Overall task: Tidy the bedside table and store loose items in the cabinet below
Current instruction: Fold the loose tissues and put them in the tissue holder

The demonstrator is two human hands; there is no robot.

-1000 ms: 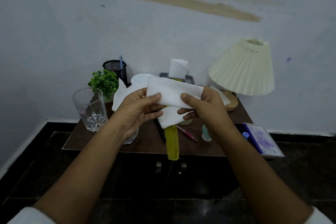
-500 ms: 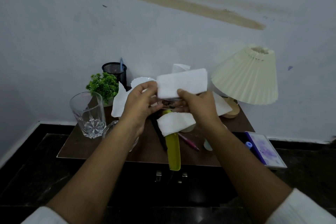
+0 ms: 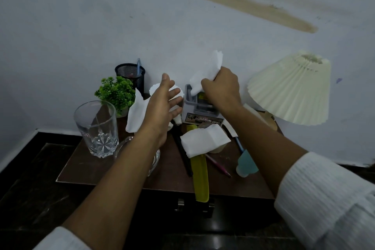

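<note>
My right hand (image 3: 221, 89) grips a white tissue (image 3: 209, 71) and holds it over the grey tissue holder (image 3: 197, 111) at the back of the brown bedside table (image 3: 85, 168). My left hand (image 3: 162, 105) hovers open beside it, fingers spread, holding nothing. A folded white tissue (image 3: 205, 140) lies on a yellow comb (image 3: 199, 178) that sticks out over the table's front edge. Another tissue (image 3: 135, 115) stands behind my left hand. The dark cabinet (image 3: 192, 209) below has its doors closed.
A drinking glass (image 3: 96, 128) stands at the front left, a second glass (image 3: 154, 160) under my left forearm. A green plant (image 3: 116, 92) and black mesh pen holder (image 3: 129, 73) stand at the back left. A pleated lamp (image 3: 290, 91) is on the right. Pens (image 3: 218, 163) and a blue bottle (image 3: 246, 163) lie near the middle.
My left hand let go of the tissue and opened. My right hand bunched the tissue and carried it back over the grey holder. The view tilted down slightly.
</note>
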